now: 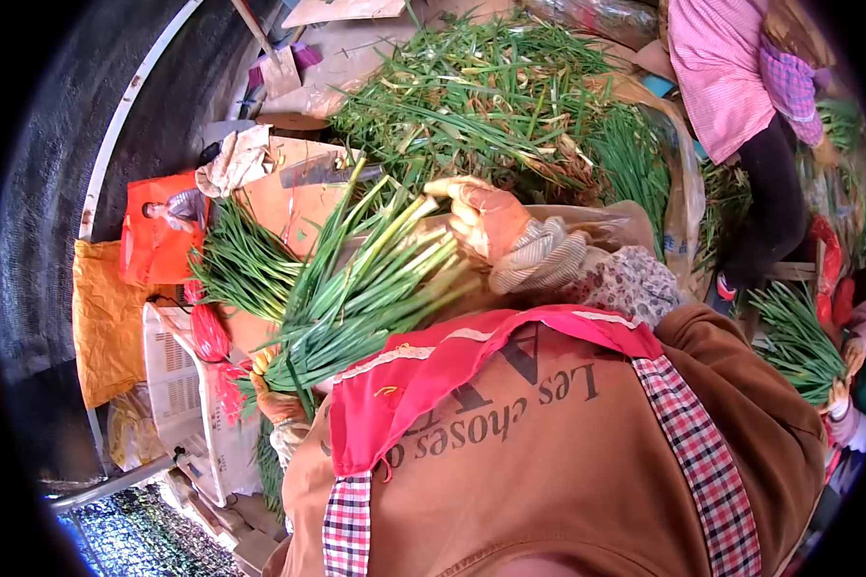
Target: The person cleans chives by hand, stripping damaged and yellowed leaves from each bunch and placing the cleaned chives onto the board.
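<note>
A loose bunch of garlic chives (370, 298), long green leaves with paler stalk ends, slants across my front. My left hand (277, 404), in an orange-coated glove, is closed around its leafy lower end. At the pale upper ends is my gloved right hand (486, 219), its fingers bent and fingertips meeting one stalk. Part of that grip is hidden. Another bunch of chives (245, 260) lies just left of the held one, on a brown board (293, 197).
A big heap of loose leaves and trimmings (481, 96) spreads ahead. On the left are a white plastic crate (178, 375), red ties (209, 332) and an orange bag (111, 322). A person in a pink checked top (722, 67) stands right; another person's hands hold chives (799, 346).
</note>
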{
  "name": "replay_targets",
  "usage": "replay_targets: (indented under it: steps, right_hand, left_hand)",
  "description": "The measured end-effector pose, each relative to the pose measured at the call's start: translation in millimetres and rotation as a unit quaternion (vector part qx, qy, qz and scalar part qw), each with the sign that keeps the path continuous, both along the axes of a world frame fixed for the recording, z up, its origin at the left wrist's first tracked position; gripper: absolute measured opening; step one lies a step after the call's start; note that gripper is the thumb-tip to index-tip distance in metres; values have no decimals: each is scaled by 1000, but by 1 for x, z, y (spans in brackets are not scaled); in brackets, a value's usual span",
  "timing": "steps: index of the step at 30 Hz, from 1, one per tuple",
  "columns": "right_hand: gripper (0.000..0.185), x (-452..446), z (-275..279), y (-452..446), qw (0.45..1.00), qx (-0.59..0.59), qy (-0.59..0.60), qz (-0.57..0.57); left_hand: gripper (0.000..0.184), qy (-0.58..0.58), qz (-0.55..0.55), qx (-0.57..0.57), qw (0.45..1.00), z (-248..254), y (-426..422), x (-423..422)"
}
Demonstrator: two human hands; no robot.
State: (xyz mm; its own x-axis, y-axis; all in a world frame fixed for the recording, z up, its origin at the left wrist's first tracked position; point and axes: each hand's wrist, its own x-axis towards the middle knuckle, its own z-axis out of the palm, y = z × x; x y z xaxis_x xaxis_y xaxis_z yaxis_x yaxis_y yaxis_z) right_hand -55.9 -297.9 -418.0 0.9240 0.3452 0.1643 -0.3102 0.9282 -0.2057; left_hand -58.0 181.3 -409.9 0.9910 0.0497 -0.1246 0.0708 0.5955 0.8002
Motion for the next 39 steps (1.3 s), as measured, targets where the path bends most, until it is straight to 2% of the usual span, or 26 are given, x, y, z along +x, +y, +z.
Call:
replay_targets:
  steps: [1,2,3,4,5,6,7,8,9,10,11,12,14,15,16,18,19,23,26,28,29,30,32,34,35,39]
  right_hand:
    - [40,2,-6,-8,998,8,-33,54]
    - [36,-3,10,-13,994,-74,41,71]
    - [27,5,16,-33,951,-309,-14,-14]
    - [20,13,23,-53,839,-537,-44,-73]
    - [20,12,65,-61,697,-696,109,-130]
    - [26,35,8,-95,351,-880,-84,-308]
    - [29,31,40,-98,355,-917,93,-158]
    - [31,50,13,-105,234,-967,93,-49]
    - [30,42,24,-100,212,-975,58,-12]
    - [30,49,-1,-101,160,-984,75,-8]
    - [28,59,-22,-106,150,-984,96,20]
    - [26,68,-32,-110,139,-982,115,47]
    - [20,60,4,-107,227,-970,80,-22]
    - [17,52,11,-108,260,-954,26,-150]
    - [20,44,35,-107,333,-928,9,-168]
    - [21,43,51,-114,436,-880,-5,-186]
    - [20,45,52,-117,532,-828,37,-174]
    - [19,48,58,-128,485,-843,75,-218]
    - [36,52,23,-136,170,-943,77,-274]
    - [34,51,-2,-128,112,-911,-153,-367]
    - [29,54,3,-114,196,-963,-30,-181]
    - [22,59,7,-103,166,-984,-35,-60]
    - [22,69,8,-88,163,-985,15,49]
    - [22,78,-2,-87,159,-986,20,41]
    - [22,82,-8,-86,159,-986,23,39]
    - [22,89,-15,-87,171,-983,23,64]
  left_hand:
    - [33,2,6,-1,1000,-4,1,-2]
    - [33,4,9,-5,1000,-7,2,-3]
    - [33,4,11,-8,1000,-9,2,-4]
    - [33,2,12,-11,1000,-11,2,-3]
    - [32,2,18,-9,1000,-11,1,-2]
    - [32,-1,28,-4,1000,-9,-2,1]
    - [35,12,72,47,996,1,-11,3]
    - [36,-60,8,23,998,5,-13,10]
    - [38,-133,-54,-1,990,8,-13,18]
    - [40,-202,-115,-23,972,19,-21,23]
    - [47,-207,-103,7,973,32,-29,26]
    - [23,-128,-37,-50,990,57,-49,26]
    - [24,-68,92,-52,992,73,-46,33]
    - [23,-84,95,-33,991,78,-41,38]
    - [20,-86,5,29,996,107,-64,34]
    - [19,-130,-24,-31,991,120,-68,53]
    - [19,-130,-49,-33,990,129,-78,59]
    - [17,-126,-14,1,992,147,-107,64]
    - [16,-136,-43,-15,990,144,-106,60]
    - [17,-114,-41,-18,993,137,-96,58]
    - [17,-111,-48,-29,992,134,-92,56]
    - [18,-109,-53,-39,992,132,-89,55]
    - [18,-109,-34,-22,993,131,-88,53]
    - [18,-98,-11,-23,995,137,-96,49]
    - [28,-119,-77,-40,989,118,-65,58]
    - [25,-116,-47,-33,992,118,-63,60]
